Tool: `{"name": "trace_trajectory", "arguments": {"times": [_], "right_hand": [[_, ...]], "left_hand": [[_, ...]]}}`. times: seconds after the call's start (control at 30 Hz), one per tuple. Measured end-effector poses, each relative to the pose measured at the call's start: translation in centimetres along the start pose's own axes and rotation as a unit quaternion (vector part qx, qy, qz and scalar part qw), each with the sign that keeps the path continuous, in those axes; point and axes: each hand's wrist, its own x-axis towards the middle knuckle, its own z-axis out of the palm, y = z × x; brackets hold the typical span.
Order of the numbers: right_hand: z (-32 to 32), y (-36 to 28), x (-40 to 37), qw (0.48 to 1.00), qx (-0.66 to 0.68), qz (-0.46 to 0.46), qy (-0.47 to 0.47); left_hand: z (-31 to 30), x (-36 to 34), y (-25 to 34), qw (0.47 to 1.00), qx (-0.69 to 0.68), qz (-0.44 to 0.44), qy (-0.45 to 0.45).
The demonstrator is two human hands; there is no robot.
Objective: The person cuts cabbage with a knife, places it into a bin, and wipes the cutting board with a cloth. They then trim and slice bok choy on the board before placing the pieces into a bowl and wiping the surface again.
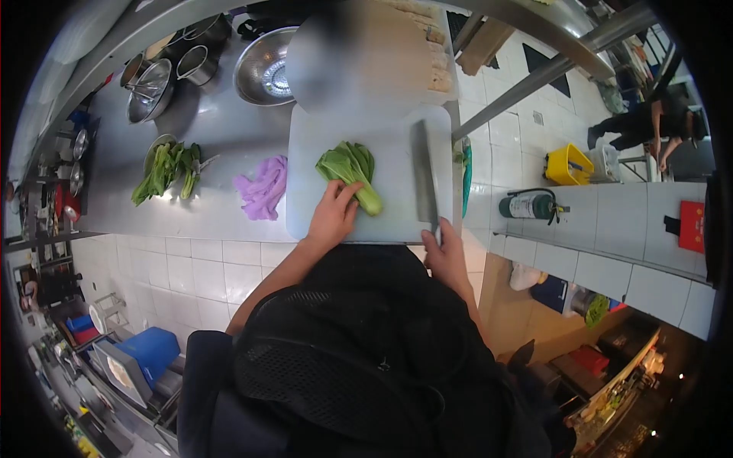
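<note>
A green bok choy (348, 163) lies on the white cutting board (313, 126), its leaves pointing away from me and its pale stem end toward me. My left hand (334, 211) is closed over the stem part from the left, fingers pressed on it. My right hand (447, 252) grips the handle of a broad kitchen knife (424, 168). The knife's blade points away from me along the right side of the board, apart from the bok choy. Part of the handle is hidden by my fingers.
Left of the board are a purple cloth (262, 188) and more leafy greens (162, 171). A metal colander (267, 67) and several pots stand farther back. A blurred pale shape covers the far board edge. At right, another person (658, 126) bends near a yellow bucket (569, 165).
</note>
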Motion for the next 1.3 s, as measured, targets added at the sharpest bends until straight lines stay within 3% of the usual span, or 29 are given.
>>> {"name": "trace_trajectory", "arguments": {"times": [0.07,0.17,0.47,0.87,1.07,1.3], "right_hand": [[1.7,2.2,1.1,0.99,-0.023,-0.135,-0.018],[2.5,-0.2,0.8,0.968,-0.144,-0.203,-0.034],[2.9,-2.7,0.6,0.944,-0.249,-0.187,-0.109],[4.2,-4.6,2.5,0.918,-0.327,-0.157,-0.162],[6.7,1.1,5.4,0.94,-0.238,-0.201,-0.141],[6.9,1.7,7.3,0.946,-0.195,-0.243,-0.085]], "left_hand": [[-0.2,-0.2,-0.7,1.0,-0.004,-0.001,-0.006],[-0.3,-0.5,-2.2,0.998,0.027,0.052,0.01],[0.1,-0.8,-3.2,0.994,0.011,0.076,0.072],[-0.4,-0.5,-3.5,0.998,0.017,0.056,0.033],[-0.4,-0.6,-3.8,0.998,0.007,0.052,0.026],[-0.1,-1.0,-3.3,0.999,-0.012,0.033,0.029]]}}
